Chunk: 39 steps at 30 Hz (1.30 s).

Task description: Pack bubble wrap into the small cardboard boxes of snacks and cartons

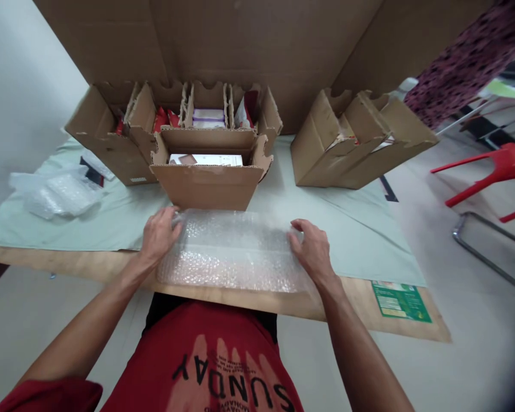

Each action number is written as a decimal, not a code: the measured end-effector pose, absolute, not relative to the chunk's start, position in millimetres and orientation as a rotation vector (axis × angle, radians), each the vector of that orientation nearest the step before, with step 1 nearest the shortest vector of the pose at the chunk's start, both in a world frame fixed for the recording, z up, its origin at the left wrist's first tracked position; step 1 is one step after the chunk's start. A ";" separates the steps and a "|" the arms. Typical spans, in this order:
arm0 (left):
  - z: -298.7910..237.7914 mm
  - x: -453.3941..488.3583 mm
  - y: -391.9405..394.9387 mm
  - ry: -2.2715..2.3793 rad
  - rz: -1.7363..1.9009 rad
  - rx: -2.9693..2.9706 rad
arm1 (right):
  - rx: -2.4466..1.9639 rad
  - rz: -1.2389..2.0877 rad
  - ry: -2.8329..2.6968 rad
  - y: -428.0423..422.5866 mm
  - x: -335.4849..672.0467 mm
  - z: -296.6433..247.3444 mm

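Observation:
A sheet of clear bubble wrap (pixel 232 252) lies spread out near the table's front edge, partly over the bare wooden strip. At its upper left corner, my left hand (pixel 159 233) has its fingers curled and closed on the plastic. My right hand (pixel 312 247) grips the opposite side, thumb and forefinger bent around the sheet's edge. Just beyond the sheet stands an open cardboard box (pixel 206 186) with a white pack (pixel 206 159) inside.
Behind are several open cardboard bins (pixel 107 137) holding packets. More cardboard bins (pixel 321 149) stand at the right. Crumpled bubble wrap (pixel 64 191) lies on the left of the pale green cloth (pixel 352 229). A green printed sheet (pixel 401 301) and a red stool (pixel 498 166) are at right.

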State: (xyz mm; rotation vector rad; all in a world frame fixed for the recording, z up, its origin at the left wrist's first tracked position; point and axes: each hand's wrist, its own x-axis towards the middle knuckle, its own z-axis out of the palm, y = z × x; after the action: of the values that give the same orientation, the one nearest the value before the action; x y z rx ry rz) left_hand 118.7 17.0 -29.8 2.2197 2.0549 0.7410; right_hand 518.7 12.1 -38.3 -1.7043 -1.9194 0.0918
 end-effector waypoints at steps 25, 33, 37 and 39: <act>-58.1 126.3 -45.2 1.580 0.321 2.629 | -1.641 0.008 -2.200 -92.4 549.2 -57.6; -51.8 119.2 -82.0 1.308 0.173 2.758 | -1.481 -0.146 -2.200 -135.4 525.5 -59.8; -45.1 107.3 -101.9 1.212 0.213 2.772 | -1.409 0.128 -2.107 -152.2 530.3 -49.1; -44.5 102.5 -106.5 1.194 0.263 2.772 | -1.440 0.364 -1.980 -155.9 533.4 -43.3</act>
State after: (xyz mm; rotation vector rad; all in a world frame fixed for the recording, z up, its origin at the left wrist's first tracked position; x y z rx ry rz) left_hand 102.5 -106.5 -44.5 2.7716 1.1939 0.2625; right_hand 533.4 -155.9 -43.3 -1.4396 -1.9801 0.3643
